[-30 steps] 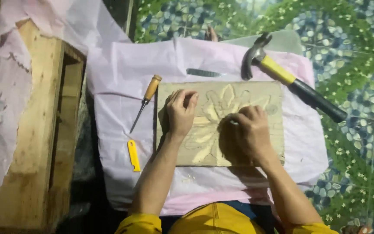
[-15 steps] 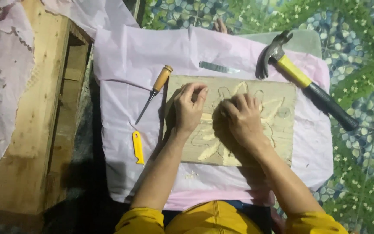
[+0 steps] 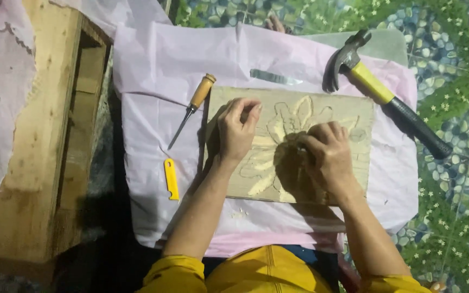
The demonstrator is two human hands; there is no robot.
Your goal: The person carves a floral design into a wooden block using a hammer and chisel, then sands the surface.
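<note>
Now the carving is mid-cut: left hand [image 3: 238,133] lies flat, fingers spread, pinning the wooden panel [image 3: 289,146] on the pink sheet [image 3: 153,141]; right hand [image 3: 329,157] is curled tight over a hidden tool. The chisel [image 3: 191,108] lies at nine o'clock. A steady, shallow push seems next.

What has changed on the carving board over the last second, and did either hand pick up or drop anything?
Little changed. The right hand shifted slightly on the wooden board, staying closed as if gripping something that cannot be made out. The left hand stayed flat, pressing the board's left part. Nothing was picked up or dropped. The hammer, wooden-handled chisel, yellow tool and metal blade lie where they were on the pink cloth.
</note>
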